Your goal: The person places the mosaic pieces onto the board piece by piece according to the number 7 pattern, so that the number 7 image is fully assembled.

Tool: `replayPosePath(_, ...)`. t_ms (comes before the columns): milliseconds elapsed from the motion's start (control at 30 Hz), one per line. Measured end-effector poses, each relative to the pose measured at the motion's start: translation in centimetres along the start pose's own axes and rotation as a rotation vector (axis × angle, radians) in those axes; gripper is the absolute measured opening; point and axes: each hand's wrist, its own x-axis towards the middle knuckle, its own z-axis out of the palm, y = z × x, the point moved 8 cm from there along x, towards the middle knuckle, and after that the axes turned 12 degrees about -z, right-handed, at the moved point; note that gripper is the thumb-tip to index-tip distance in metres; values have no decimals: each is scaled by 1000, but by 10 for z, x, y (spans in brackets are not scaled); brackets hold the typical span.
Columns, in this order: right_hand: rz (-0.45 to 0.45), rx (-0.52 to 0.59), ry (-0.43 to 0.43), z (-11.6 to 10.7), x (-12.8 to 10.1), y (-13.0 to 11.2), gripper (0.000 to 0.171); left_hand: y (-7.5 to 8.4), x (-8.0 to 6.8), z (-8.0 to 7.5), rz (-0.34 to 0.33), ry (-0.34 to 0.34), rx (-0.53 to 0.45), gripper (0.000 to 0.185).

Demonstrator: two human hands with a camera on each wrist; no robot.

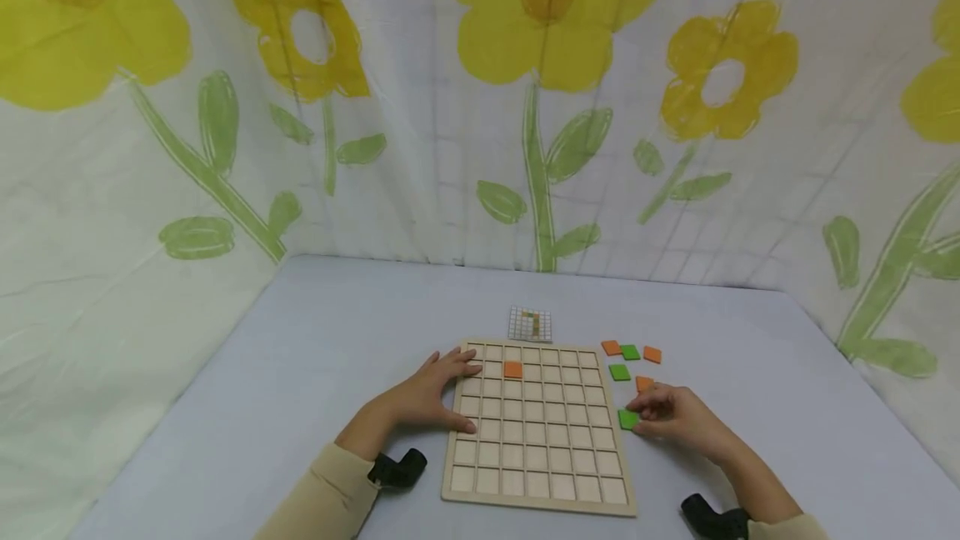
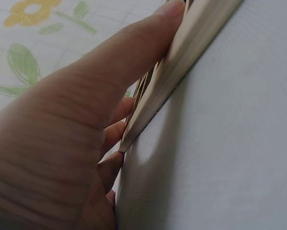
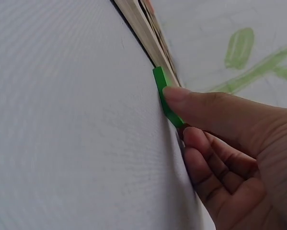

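Note:
A pale wooden grid board (image 1: 525,483) lies flat on the table, and one orange square tile (image 1: 513,369) sits in a cell of its second row from the far edge. My left hand (image 1: 423,397) rests spread on the board's left edge, its thumb and fingertips over the rim; the left wrist view shows the thumb (image 2: 129,48) along the board's side. At the board's right side, my right hand (image 1: 686,419) pinches a green square tile (image 1: 627,419) between thumb and fingers. In the right wrist view this green tile (image 3: 161,86) stands close to the board's edge.
Beyond the board lies a small printed grid card (image 1: 525,332). Loose orange tiles (image 1: 652,354) and green tiles (image 1: 619,372) lie on the white table (image 1: 360,307) at the board's far right. A flower-printed curtain (image 1: 420,173) hangs behind the table.

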Motion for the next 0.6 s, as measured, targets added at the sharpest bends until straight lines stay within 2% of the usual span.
replayPosePath(267, -86, -80, -30, -2, -2, -5, 30, 2, 1, 2, -3, -4, -6, 86)
replayPosePath(433, -74, -115, -30, -4, 3, -7, 26, 0, 2, 1, -7, 5, 0, 86)
replayPosePath(600, -55, -96, -78, -4, 10, -8, 26, -2, 1, -1, -12, 10, -2, 86)
